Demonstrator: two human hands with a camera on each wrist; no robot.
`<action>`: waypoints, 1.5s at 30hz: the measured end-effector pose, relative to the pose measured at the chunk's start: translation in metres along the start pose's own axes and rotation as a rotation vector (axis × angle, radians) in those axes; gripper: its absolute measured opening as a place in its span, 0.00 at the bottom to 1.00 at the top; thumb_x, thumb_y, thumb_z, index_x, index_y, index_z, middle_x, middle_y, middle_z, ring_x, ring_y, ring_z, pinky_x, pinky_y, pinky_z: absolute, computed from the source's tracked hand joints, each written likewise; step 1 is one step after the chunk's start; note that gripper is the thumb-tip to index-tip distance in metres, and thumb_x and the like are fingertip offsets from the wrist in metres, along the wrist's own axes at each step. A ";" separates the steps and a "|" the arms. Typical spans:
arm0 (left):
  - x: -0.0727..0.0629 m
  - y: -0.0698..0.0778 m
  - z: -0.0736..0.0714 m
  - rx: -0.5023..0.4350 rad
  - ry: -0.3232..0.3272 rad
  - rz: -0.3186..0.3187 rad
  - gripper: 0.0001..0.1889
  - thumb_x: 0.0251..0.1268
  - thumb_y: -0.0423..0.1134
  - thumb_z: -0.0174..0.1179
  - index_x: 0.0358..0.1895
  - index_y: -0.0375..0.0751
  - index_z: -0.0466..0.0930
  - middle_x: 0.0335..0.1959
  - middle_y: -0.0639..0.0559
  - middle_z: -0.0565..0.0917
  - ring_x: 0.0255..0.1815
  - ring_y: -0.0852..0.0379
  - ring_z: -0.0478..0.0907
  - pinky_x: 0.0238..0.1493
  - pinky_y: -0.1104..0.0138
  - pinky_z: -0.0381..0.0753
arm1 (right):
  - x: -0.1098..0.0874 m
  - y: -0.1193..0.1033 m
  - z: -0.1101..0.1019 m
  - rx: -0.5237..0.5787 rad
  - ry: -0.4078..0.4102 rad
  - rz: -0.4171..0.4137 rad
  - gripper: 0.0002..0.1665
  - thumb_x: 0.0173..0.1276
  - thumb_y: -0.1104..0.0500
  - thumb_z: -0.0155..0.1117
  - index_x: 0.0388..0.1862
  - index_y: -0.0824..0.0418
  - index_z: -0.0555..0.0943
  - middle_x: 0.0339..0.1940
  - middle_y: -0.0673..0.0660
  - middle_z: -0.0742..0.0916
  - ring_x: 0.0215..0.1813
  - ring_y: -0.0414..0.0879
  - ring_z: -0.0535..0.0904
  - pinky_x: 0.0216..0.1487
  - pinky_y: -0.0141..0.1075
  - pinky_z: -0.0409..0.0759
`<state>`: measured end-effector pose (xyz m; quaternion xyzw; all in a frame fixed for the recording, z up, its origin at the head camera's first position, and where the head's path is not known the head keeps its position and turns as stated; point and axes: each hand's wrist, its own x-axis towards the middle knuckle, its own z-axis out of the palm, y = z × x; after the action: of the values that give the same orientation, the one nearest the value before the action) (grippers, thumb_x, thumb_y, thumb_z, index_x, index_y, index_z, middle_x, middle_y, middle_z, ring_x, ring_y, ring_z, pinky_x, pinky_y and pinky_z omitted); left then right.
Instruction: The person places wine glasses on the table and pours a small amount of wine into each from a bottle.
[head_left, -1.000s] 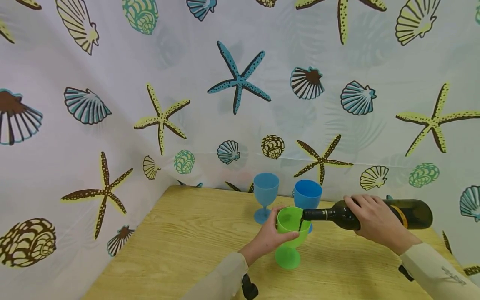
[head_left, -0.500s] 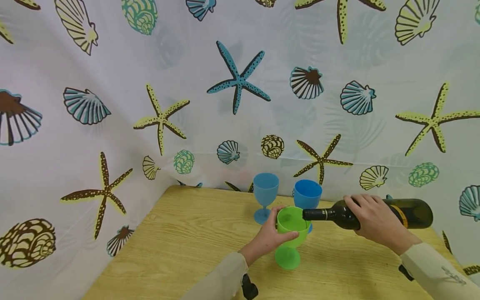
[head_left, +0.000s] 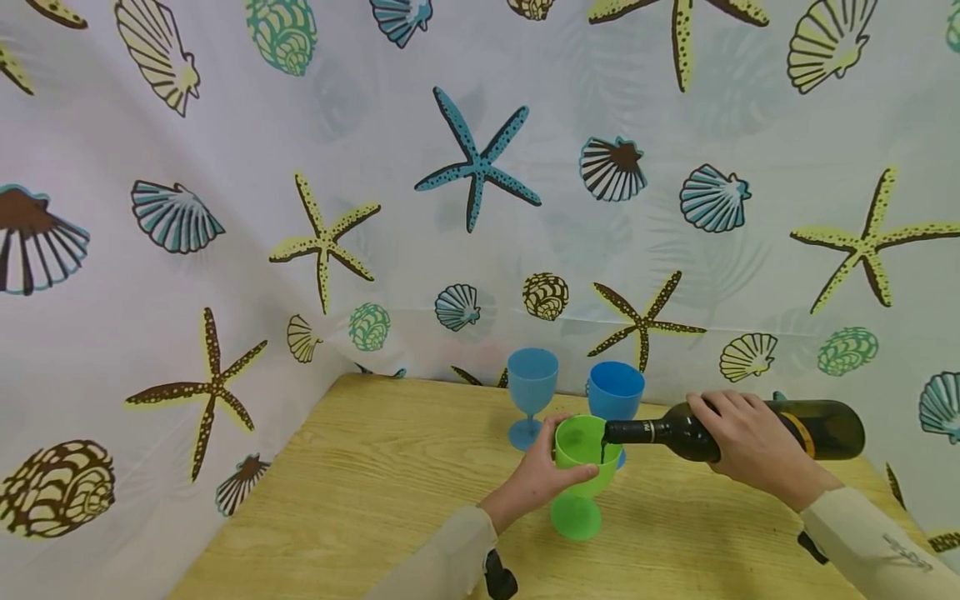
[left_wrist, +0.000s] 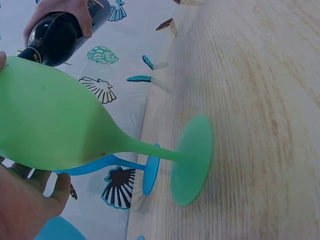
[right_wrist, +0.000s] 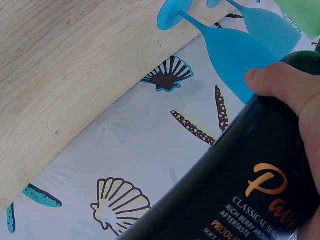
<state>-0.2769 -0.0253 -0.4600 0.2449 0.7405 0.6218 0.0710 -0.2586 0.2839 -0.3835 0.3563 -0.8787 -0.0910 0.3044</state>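
Note:
My left hand [head_left: 534, 471] holds a green goblet [head_left: 576, 515] round its bowl, thumb on the near side. In the left wrist view the foot [left_wrist: 192, 160] of the goblet looks set down on the wooden tabletop. My right hand [head_left: 757, 446] grips a dark wine bottle [head_left: 836, 429] round its shoulder and body, tilted almost level. Its mouth reaches over the goblet's right rim, and a dark stream of liquid [head_left: 603, 451] falls into the bowl. Gold lettering shows on the bottle label [right_wrist: 270, 195] in the right wrist view. How full the goblet is cannot be seen.
Behind the green goblet stand a light blue goblet [head_left: 532, 382] and a deeper blue goblet [head_left: 615, 392], the latter partly hidden by the green one. A white curtain [head_left: 390, 275] printed with shells and starfish hangs behind the wooden table [head_left: 375, 467] and along its left side.
The stream from the bottle looked thin and pale half a second ago and is dark again now. Both hands, the bottle and the goblet keep nearly the same place.

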 end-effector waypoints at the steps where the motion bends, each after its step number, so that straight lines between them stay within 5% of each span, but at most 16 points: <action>1: 0.000 0.000 0.000 -0.001 -0.001 0.000 0.41 0.59 0.46 0.66 0.70 0.44 0.52 0.56 0.48 0.70 0.52 0.53 0.73 0.49 0.60 0.77 | 0.000 0.000 0.000 0.000 0.004 -0.001 0.57 0.22 0.49 0.87 0.55 0.68 0.73 0.44 0.66 0.80 0.43 0.61 0.78 0.42 0.54 0.77; 22: 0.002 -0.002 0.000 -0.035 -0.004 -0.011 0.40 0.59 0.39 0.66 0.71 0.47 0.51 0.57 0.49 0.69 0.54 0.52 0.74 0.49 0.60 0.77 | 0.003 0.003 0.002 -0.015 0.027 -0.020 0.54 0.23 0.53 0.86 0.54 0.68 0.73 0.43 0.65 0.80 0.43 0.60 0.78 0.41 0.54 0.77; 45: 0.001 0.000 -0.001 -0.033 -0.020 -0.008 0.39 0.60 0.44 0.65 0.70 0.46 0.52 0.56 0.47 0.70 0.53 0.51 0.74 0.49 0.60 0.77 | 0.004 0.003 0.000 -0.034 -0.003 -0.016 0.56 0.23 0.49 0.86 0.55 0.67 0.72 0.44 0.65 0.80 0.43 0.60 0.78 0.42 0.54 0.77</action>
<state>-0.2781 -0.0262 -0.4596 0.2469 0.7303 0.6312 0.0851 -0.2627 0.2834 -0.3802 0.3581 -0.8746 -0.1086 0.3084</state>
